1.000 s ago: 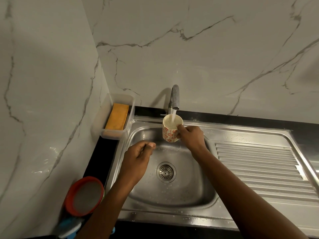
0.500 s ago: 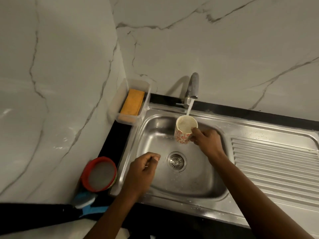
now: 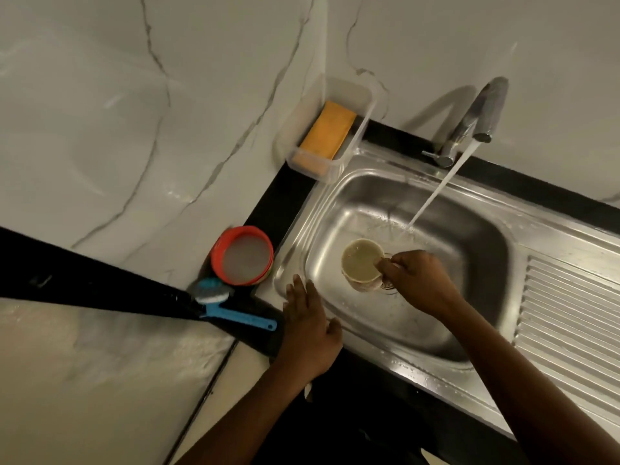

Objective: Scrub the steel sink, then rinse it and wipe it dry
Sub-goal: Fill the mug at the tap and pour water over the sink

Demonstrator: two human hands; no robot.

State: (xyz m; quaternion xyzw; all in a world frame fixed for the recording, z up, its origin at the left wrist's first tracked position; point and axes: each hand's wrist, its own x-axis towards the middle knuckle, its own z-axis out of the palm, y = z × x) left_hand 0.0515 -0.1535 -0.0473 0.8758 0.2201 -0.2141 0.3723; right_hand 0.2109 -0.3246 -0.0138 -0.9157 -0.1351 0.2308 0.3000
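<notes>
White marble walls (image 3: 100, 129) with grey veins meet at a corner above a black counter (image 3: 100, 290). A steel sink (image 3: 469, 250) is set into the counter, with its ribbed drainboard (image 3: 570, 313) on the right. The tap (image 3: 476, 112) at the back is running, and its stream (image 3: 436, 189) lands in the basin just beyond the right fingertips.

The right hand (image 3: 419, 280) hangs over the middle of the basin and pinches the rim of a cup (image 3: 360, 263) between thumb and curled fingers (image 3: 385, 263). The cup is upright or nearly so and is brimming with cloudy water. It sits left of the knuckles, clear of the stream. The drain (image 3: 389, 285) peeks out just under those fingers, mostly hidden by cup and hand.

The left hand (image 3: 308, 337) is spread flat, palm down, and holds nothing. Its straight fingers (image 3: 298, 290) lie over the sink's front-left corner, and the thumb points toward the basin. Whether it touches the rim is unclear.

A blue brush (image 3: 231, 312) lies on the counter just left of those fingertips, its handle end nearest them and its bristle head further left. A red bowl (image 3: 216, 253) of milky liquid stands beyond the brush head, up and left of the fingertips and beside the sink's edge. Well beyond the fingers, in the wall corner, a clear tray (image 3: 322, 169) holds an orange sponge (image 3: 327, 130).
</notes>
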